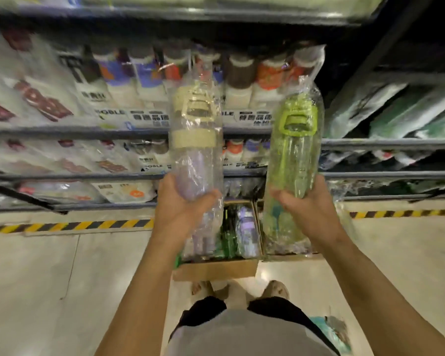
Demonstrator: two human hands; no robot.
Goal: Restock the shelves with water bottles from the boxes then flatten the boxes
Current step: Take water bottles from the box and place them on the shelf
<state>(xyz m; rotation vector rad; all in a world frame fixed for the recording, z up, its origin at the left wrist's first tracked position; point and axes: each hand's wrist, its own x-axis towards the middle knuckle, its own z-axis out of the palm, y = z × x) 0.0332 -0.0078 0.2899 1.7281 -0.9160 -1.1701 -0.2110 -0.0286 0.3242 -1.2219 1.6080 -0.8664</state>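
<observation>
Purple water bottle (194,140), cream-lidded and plastic-wrapped, is gripped by the left hand's (183,209) curled fingers above the cardboard box (216,269). The right hand (306,204) likewise grips the green water bottle (294,150). The box holds more wrapped bottles (247,227). Beyond the box, shelf (75,132) packaging (111,112) reads "NOBLE".

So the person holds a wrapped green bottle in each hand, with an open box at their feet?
No. The head view shows the left hand holding a purple bottle; only the right hand holds a green bottle. Both are wrapped; the open box is at their feet.
</observation>
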